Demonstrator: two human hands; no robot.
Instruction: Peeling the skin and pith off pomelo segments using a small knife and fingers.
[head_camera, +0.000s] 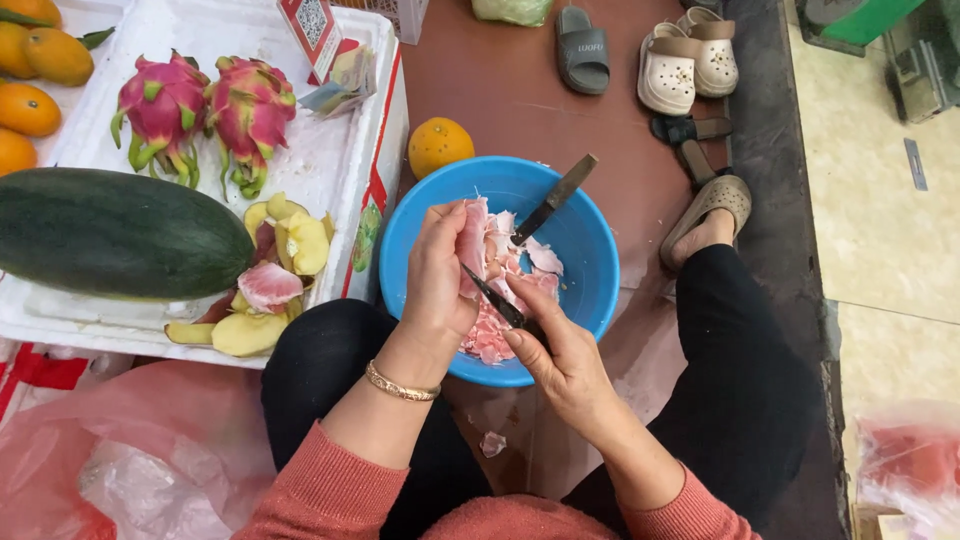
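Peeling scene: left hand (440, 270) grasping a pink pomelo segment (472, 240) over the blue bowl (590, 270); right hand (560, 355), at 5 o'clock of the bowl, clenched on a small knife (495, 298); a second knife (555, 198) leaning in the bowl; watermelon (120, 235) at 9 o'clock

bowl (590, 270) between knees | tray (345, 150) left of bowl | watermelon (120, 233) on tray

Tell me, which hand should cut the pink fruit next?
Probably the right hand: it holds the knife, with the blade against the pink fruit piece. The left hand grips that piece over the blue bowl.
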